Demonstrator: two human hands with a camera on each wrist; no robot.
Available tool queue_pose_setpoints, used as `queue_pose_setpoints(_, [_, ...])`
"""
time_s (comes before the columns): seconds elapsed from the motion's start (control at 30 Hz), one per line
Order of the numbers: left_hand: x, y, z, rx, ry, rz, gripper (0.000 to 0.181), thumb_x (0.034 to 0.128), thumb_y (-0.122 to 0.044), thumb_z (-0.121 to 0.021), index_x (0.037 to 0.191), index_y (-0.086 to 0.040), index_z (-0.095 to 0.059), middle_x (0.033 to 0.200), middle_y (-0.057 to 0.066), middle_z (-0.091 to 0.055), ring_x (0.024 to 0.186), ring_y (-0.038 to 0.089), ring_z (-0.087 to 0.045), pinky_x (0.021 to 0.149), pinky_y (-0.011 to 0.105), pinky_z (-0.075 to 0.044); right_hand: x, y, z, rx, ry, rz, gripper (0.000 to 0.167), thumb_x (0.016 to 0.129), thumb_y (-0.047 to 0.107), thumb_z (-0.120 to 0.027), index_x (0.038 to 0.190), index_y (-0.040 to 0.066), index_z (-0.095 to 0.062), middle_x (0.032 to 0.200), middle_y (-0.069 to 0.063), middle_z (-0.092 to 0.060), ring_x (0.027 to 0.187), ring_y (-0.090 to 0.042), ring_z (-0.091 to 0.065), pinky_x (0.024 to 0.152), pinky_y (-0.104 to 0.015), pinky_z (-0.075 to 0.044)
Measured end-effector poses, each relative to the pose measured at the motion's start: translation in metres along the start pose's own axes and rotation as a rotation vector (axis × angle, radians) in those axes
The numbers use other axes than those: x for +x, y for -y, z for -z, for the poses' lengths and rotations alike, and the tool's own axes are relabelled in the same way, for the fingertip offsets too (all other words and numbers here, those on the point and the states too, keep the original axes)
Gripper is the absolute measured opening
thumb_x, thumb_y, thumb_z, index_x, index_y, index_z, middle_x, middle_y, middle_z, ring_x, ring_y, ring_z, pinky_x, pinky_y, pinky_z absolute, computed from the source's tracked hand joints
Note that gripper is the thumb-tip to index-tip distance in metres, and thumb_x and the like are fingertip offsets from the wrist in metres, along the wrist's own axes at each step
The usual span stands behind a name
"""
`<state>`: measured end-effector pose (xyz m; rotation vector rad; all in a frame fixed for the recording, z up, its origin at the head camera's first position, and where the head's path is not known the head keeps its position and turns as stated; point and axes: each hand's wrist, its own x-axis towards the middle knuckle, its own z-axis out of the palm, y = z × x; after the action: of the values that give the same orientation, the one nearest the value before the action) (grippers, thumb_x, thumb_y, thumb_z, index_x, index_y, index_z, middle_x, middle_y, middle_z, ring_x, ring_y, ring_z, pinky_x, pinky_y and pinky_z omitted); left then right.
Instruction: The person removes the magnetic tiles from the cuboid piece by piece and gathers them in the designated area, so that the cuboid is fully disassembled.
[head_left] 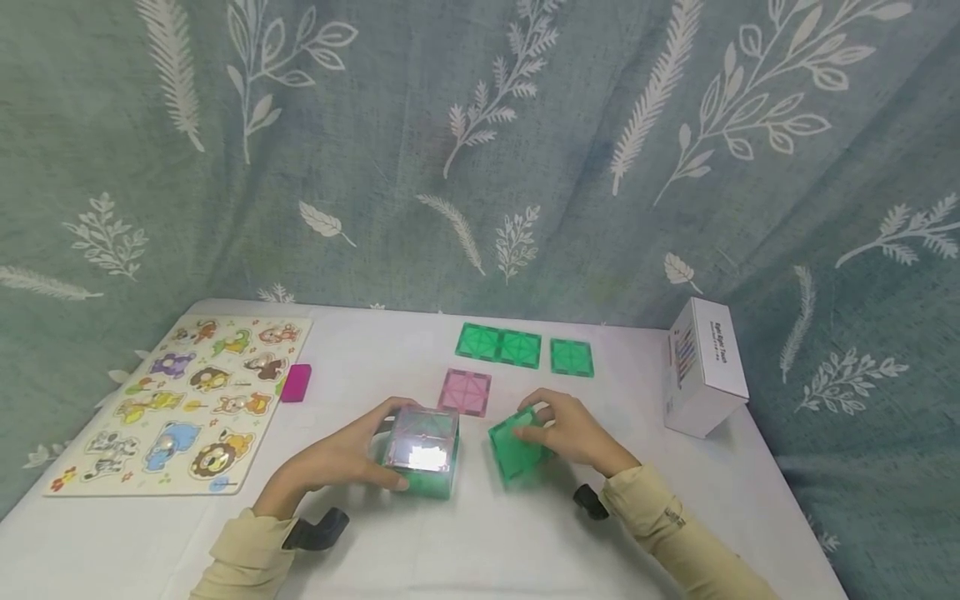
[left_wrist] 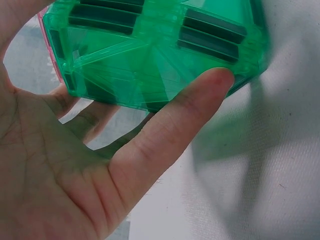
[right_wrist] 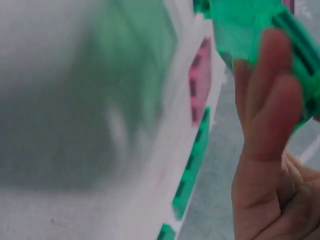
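My left hand (head_left: 341, 454) grips a box-shaped block of clear magnetic tiles (head_left: 423, 427), with a pink top and green sides, over the white table. In the left wrist view the thumb (left_wrist: 175, 132) lies along a green side (left_wrist: 115, 55), while other fingers reach behind it. To the right, my right hand (head_left: 573, 432) holds a green magnetic tile (head_left: 508, 450), tilted and apart from the block. Whether that is one tile or more cannot be told. A pink tile (head_left: 465, 392) lies flat beyond the block.
Toward the back lie two green tiles side by side (head_left: 498, 345) and a separate green tile (head_left: 572, 357). On the left is an animal puzzle board (head_left: 255, 442), with a magenta block (head_left: 296, 383) at its edge. A white box (head_left: 705, 367) stands at right. Patterned curtain (head_left: 420, 167) hangs behind.
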<state>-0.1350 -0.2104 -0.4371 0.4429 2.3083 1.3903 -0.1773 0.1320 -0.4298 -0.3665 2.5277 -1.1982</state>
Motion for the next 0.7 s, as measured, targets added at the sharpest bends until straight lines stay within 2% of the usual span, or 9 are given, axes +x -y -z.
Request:
queue_pose_setpoints(0.2, [0.000, 0.000, 0.000, 0.001, 0.003, -0.013, 0.095, 0.0665, -0.025, -0.091, 0.145, -0.026, -0.037, 0.151, 0.008, -0.047, 0.150, 0.050, -0.024, 0.114, 0.078, -0.020, 0.014, -0.012, 0.004, -0.016, -0.112, -0.067, 0.035, 0.088, 0.034, -0.077, 0.118, 0.020, -0.065, 0.124, -0.017, -0.068, 0.114, -0.030, -0.066, 0.082, -0.042, -0.059])
queue_pose_setpoints(0.43, [0.002, 0.002, -0.001, -0.014, 0.005, -0.015, 0.093, 0.0661, -0.025, -0.090, 0.143, -0.030, -0.038, 0.148, 0.005, -0.049, 0.150, 0.047, -0.026, 0.115, 0.076, -0.022, 0.028, -0.028, 0.013, -0.033, -0.188, -0.095, 0.042, 0.091, 0.034, -0.074, 0.127, 0.015, -0.062, 0.123, -0.020, -0.068, 0.105, -0.028, -0.068, 0.083, -0.041, -0.058])
queue_pose_setpoints(0.53, [0.002, 0.002, -0.001, -0.013, 0.003, -0.015, 0.094, 0.0657, -0.025, -0.091, 0.143, -0.030, -0.038, 0.148, 0.006, -0.049, 0.150, 0.047, -0.027, 0.115, 0.076, -0.023, 0.034, -0.033, 0.016, -0.016, -0.199, -0.106, 0.045, 0.091, 0.034, -0.074, 0.130, 0.014, -0.061, 0.123, -0.021, -0.068, 0.105, -0.029, -0.069, 0.086, -0.043, -0.058])
queue_pose_setpoints(0.7, [0.002, 0.002, -0.001, -0.005, -0.003, -0.009, 0.094, 0.0654, -0.024, -0.091, 0.143, -0.029, -0.038, 0.150, 0.006, -0.048, 0.150, 0.048, -0.026, 0.114, 0.077, -0.022, 0.042, -0.039, 0.016, 0.031, -0.186, -0.137, 0.047, 0.091, 0.034, -0.074, 0.130, 0.013, -0.060, 0.132, -0.024, -0.064, 0.120, -0.035, -0.065, 0.098, -0.051, -0.055])
